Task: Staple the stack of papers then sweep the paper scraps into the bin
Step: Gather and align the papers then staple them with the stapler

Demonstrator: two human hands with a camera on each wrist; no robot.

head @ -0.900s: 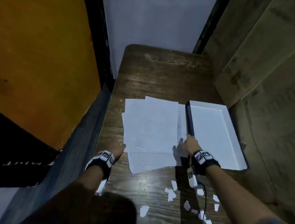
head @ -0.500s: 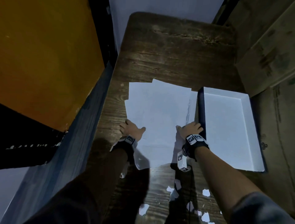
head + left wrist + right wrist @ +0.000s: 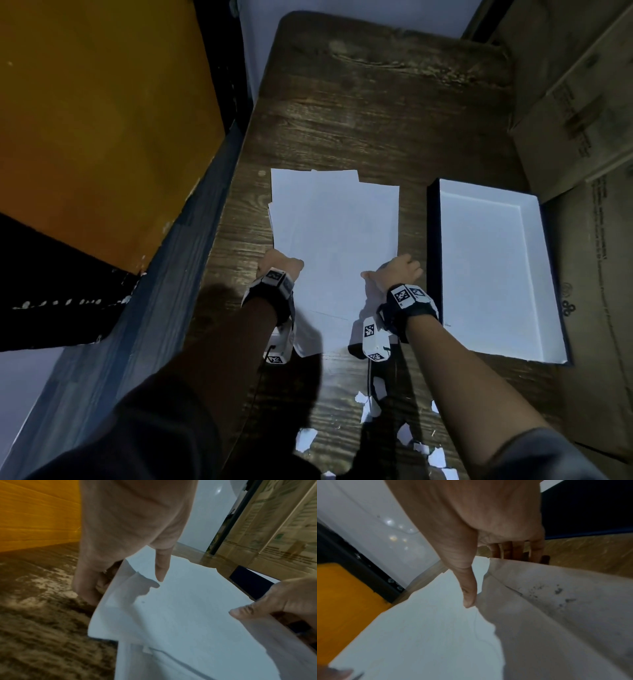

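Both hands grasp the stack of papers [image 3: 334, 246] by its long sides near the person's end: the left hand [image 3: 279, 263] has its thumb on the top sheet and its fingers curled under the left edge, and the right hand [image 3: 397, 269] mirrors it on the right edge. The wrist views show the sheets bowed upward between the two grips, which looks like a squeeze to gather loose, uneven sheets into one squared pile before stapling; the far corners are not yet aligned. The stack lies mid-worktop [image 3: 376, 120], toward its left edge. An open, shallow box [image 3: 486, 267] sits just beside it along the right edge, probably serving as the bin. Torn paper scraps [image 3: 370, 407] are scattered at the near edge, between the forearms, not yet swept. No stapler is visible.
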